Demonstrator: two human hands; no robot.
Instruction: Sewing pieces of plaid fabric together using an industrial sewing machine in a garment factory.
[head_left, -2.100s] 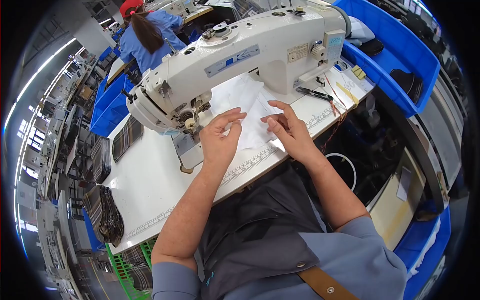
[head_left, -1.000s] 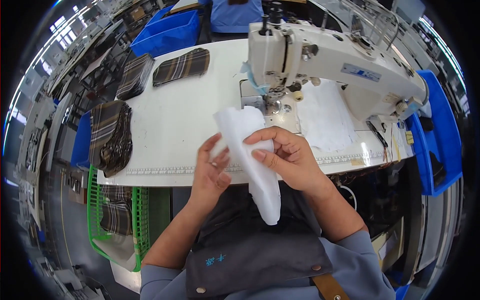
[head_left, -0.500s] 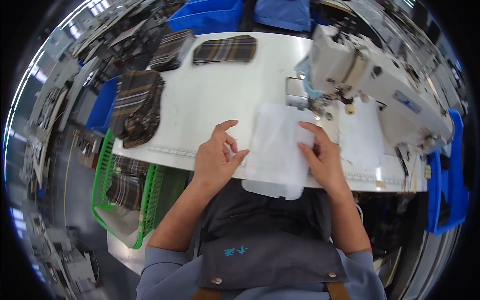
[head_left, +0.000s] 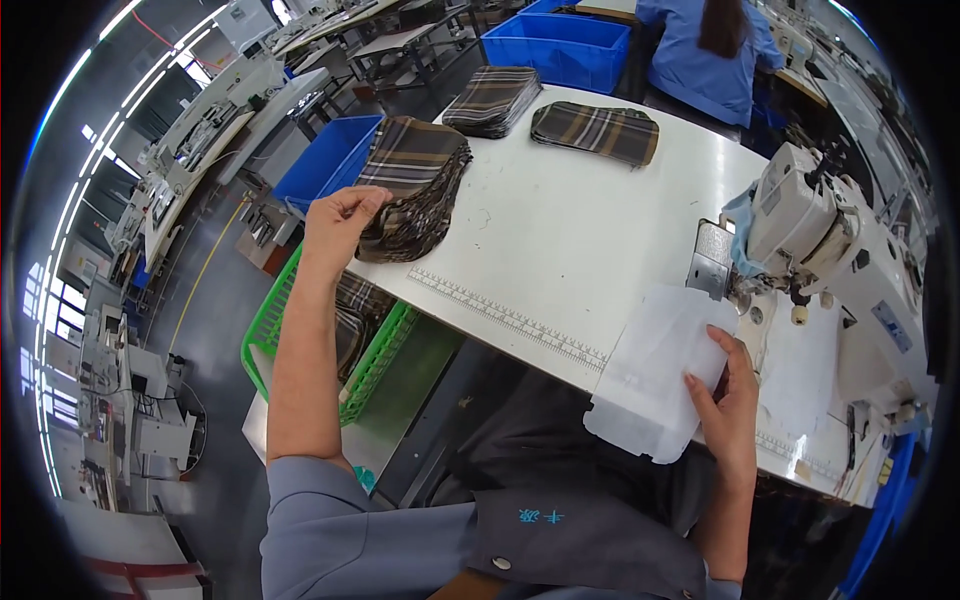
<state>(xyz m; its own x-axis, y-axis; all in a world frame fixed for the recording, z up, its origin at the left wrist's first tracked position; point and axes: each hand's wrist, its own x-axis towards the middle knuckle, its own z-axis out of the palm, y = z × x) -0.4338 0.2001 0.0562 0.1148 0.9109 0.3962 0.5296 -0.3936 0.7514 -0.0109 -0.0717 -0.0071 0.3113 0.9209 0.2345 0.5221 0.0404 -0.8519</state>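
Note:
My left hand (head_left: 338,225) reaches out to a stack of brown plaid fabric pieces (head_left: 410,160) at the table's left edge. Its thumb and forefinger are pinched together at the stack's near left side, on the edge of a piece. By the sewing machine, my right hand (head_left: 732,400) holds a white, translucent sheet (head_left: 650,365) at its right side. Thumb and forefinger rest on top of the sheet; the other fingers are partly hidden. The sheet's near end hangs over the table's front edge, and its far end meets the metal plate (head_left: 710,258).
The white sewing machine (head_left: 800,215) stands at the right. Two more plaid stacks, one left (head_left: 490,100) and one right (head_left: 595,133), lie at the back. A green basket (head_left: 375,365) with plaid pieces sits below. Blue bins (head_left: 555,55) and a person in blue (head_left: 700,60) are beyond.
My left hand has moved from beside the white sheet out to the left plaid stack and closed on it. My right hand stays on the sheet. The whole view has turned left.

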